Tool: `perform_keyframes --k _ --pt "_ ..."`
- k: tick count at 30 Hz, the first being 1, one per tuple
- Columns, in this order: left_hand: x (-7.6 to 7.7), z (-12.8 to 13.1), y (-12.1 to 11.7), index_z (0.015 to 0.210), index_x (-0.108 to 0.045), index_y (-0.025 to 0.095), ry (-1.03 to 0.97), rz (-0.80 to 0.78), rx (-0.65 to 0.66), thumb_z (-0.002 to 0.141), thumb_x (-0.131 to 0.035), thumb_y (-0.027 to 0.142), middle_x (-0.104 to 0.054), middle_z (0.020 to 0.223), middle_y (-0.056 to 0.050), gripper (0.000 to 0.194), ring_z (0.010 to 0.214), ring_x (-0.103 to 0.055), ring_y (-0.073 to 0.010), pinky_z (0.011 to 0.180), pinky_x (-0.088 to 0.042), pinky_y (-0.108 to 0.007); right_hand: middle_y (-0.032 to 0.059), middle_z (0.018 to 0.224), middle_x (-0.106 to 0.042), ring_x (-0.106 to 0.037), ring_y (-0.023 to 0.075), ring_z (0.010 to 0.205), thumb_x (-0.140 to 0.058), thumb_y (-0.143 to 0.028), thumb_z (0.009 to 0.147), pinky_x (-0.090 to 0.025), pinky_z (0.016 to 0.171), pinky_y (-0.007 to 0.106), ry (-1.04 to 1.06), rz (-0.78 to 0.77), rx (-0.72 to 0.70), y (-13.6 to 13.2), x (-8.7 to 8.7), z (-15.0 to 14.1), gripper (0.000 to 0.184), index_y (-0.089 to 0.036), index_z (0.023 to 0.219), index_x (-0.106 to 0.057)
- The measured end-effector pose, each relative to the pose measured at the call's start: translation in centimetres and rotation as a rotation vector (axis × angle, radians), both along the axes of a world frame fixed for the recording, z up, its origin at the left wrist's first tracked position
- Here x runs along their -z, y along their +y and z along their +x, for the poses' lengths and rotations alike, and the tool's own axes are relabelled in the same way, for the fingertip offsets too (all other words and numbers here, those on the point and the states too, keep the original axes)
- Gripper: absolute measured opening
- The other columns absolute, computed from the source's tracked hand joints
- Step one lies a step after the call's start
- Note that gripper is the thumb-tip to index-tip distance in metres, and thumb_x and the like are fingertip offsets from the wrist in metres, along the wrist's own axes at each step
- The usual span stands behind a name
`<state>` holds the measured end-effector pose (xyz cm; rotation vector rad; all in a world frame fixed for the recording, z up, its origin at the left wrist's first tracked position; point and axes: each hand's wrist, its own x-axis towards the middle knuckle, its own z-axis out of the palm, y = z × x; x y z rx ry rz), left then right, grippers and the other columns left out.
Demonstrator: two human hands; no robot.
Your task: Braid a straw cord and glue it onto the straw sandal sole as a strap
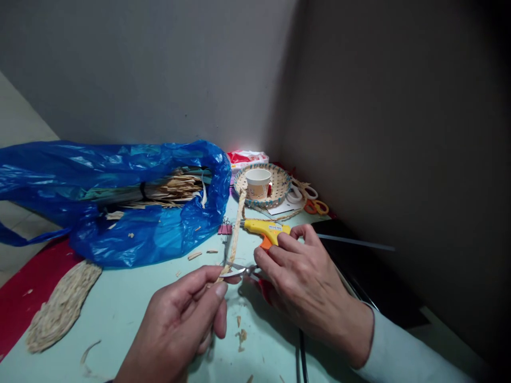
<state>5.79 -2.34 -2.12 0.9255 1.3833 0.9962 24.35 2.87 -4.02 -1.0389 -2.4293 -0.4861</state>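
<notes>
My left hand [187,314] pinches the near end of a pale braided straw cord [236,234] between thumb and forefinger. From there the cord runs away from me toward a round woven basket. My right hand [299,276] is closed around the red handles of a pair of scissors [250,270]. Their metal blades lie across the cord just beyond my left fingertips; whether they have cut into it I cannot tell. Right behind my right hand lies a yellow glue gun [268,229] with an orange trigger and a clear glue stick [359,242] sticking out behind.
A blue plastic bag [159,239] holding dried husks [179,189] fills the left. A coiled braided piece [64,308] lies at front left. Farther back are the woven basket [284,186] with a paper cup [257,186], a pink binder clip [225,227] and orange-handled scissors [317,206]. Walls stand behind and right.
</notes>
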Motion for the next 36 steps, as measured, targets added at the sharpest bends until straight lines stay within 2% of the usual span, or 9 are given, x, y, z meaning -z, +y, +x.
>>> perform_keyframes --k 4,11,18,24,29,31,33,34,36 --pt "-0.15 0.13 0.00 0.097 -0.074 0.016 0.088 -0.012 0.001 0.073 -0.074 0.052 -0.054 0.049 0.004 0.043 0.045 -0.033 -0.0063 0.043 -0.020 -0.017 0.0009 0.057 -0.059 -0.049 0.0189 0.064 -0.058 -0.013 0.088 -0.027 0.073 0.040 0.030 0.028 -0.004 -0.03 0.04 -0.21 0.020 -0.015 0.069 -0.060" --pt "0.37 -0.49 0.05 0.091 -0.075 0.018 -0.012 0.015 0.013 0.075 -0.077 0.044 -0.055 0.049 0.004 0.031 0.044 -0.032 -0.0060 0.043 -0.023 -0.016 -0.0011 0.055 -0.058 -0.047 0.0173 0.061 -0.065 -0.011 0.085 -0.027 0.072 0.039 0.041 -0.020 -0.037 -0.09 0.15 -0.23 0.018 -0.016 0.068 -0.059" --pt "0.29 -0.58 0.09 0.091 -0.077 0.017 0.063 0.044 0.033 0.077 -0.074 0.046 -0.051 0.049 0.005 0.032 0.045 -0.035 -0.0064 0.044 -0.026 -0.017 -0.0005 0.056 -0.060 -0.047 0.0173 0.062 -0.066 -0.013 0.085 -0.027 0.072 0.038 0.040 -0.015 -0.027 -0.16 -0.06 -0.10 0.019 -0.015 0.068 -0.058" --pt "0.10 -0.51 0.03 0.104 -0.079 0.017 0.038 -0.005 0.046 0.073 -0.075 0.050 -0.052 0.050 0.004 0.045 0.046 -0.033 -0.0071 0.046 -0.022 -0.019 -0.0007 0.054 -0.060 -0.046 0.0161 0.060 -0.065 -0.011 0.088 -0.026 0.072 0.038 0.032 -0.006 -0.025 -0.06 -0.08 -0.11 0.023 -0.014 0.066 -0.058" --pt "-0.25 -0.32 -0.06 0.098 -0.080 0.015 -0.009 -0.048 -0.002 0.067 -0.079 0.052 -0.053 0.048 0.004 0.048 0.046 -0.031 -0.0064 0.047 -0.018 -0.020 -0.0017 0.051 -0.056 -0.042 0.0133 0.055 -0.054 -0.003 0.094 -0.027 0.072 0.036 0.064 -0.026 -0.076 0.30 0.31 0.07 0.032 -0.013 0.063 -0.057" --pt "-0.27 -0.38 0.00 0.098 -0.079 0.017 -0.026 -0.061 -0.025 0.067 -0.081 0.051 -0.054 0.048 0.004 0.046 0.046 -0.028 -0.0064 0.046 -0.016 -0.020 -0.0015 0.052 -0.056 -0.041 0.0124 0.053 -0.051 -0.012 0.099 -0.028 0.072 0.036 0.168 -0.112 -0.111 0.51 0.39 0.20 0.036 -0.014 0.064 -0.059" --pt "-0.15 -0.48 0.09 0.096 -0.077 0.019 -0.053 -0.077 -0.024 0.068 -0.081 0.049 -0.057 0.048 0.003 0.042 0.046 -0.025 -0.0059 0.047 -0.015 -0.020 -0.0012 0.055 -0.057 -0.042 0.0123 0.054 -0.052 -0.029 0.102 -0.030 0.071 0.035 0.359 -0.286 -0.120 0.65 0.25 0.26 0.040 -0.014 0.067 -0.064" --pt "-0.03 -0.50 0.14 0.094 -0.076 0.019 -0.071 -0.086 -0.010 0.069 -0.081 0.049 -0.059 0.049 0.002 0.040 0.045 -0.024 -0.0053 0.047 -0.015 -0.020 -0.0017 0.055 -0.056 -0.043 0.0123 0.054 -0.054 -0.038 0.101 -0.032 0.070 0.034 0.478 -0.422 -0.112 0.66 0.10 0.22 0.041 -0.015 0.070 -0.068" --pt "0.29 -0.43 0.19 0.089 -0.075 0.018 -0.093 -0.101 0.048 0.072 -0.079 0.049 -0.062 0.051 0.001 0.036 0.043 -0.022 -0.0034 0.046 -0.014 -0.020 -0.0037 0.054 -0.053 -0.044 0.0121 0.051 -0.061 -0.051 0.094 -0.035 0.062 0.030 0.733 -0.803 -0.113 0.51 -0.30 -0.04 0.038 -0.017 0.081 -0.072"
